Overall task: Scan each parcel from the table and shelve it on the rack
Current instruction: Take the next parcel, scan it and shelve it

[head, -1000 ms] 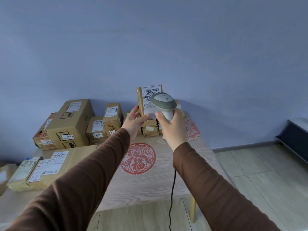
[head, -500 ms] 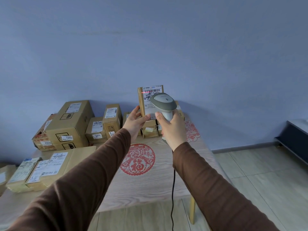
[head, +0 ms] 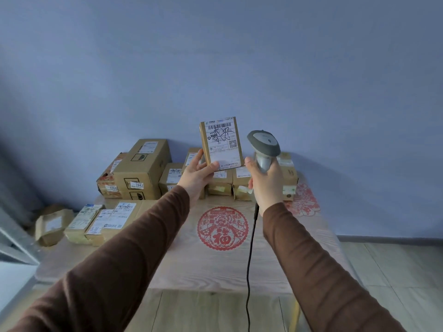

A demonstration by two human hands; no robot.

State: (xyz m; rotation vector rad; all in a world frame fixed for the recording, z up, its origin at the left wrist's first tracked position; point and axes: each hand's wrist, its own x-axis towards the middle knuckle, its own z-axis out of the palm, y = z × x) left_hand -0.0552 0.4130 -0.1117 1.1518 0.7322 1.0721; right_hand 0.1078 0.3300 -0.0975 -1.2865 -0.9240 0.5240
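My left hand (head: pixel 195 174) held the small box (head: pixel 220 142) upright by its bottom edge, above the bench (head: pixel 215 264) at twelve o'clock. It seemed light and stiff. My right hand (head: pixel 266 180) gripped the scanner (head: pixel 263 146) at three o'clock of it.

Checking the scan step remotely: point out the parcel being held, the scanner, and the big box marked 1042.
held parcel (head: pixel 221 142), head view, on its white label.
scanner (head: pixel 263 142), head view, on its grey head.
box marked 1042 (head: pixel 141 168), head view, on its front cardboard face.
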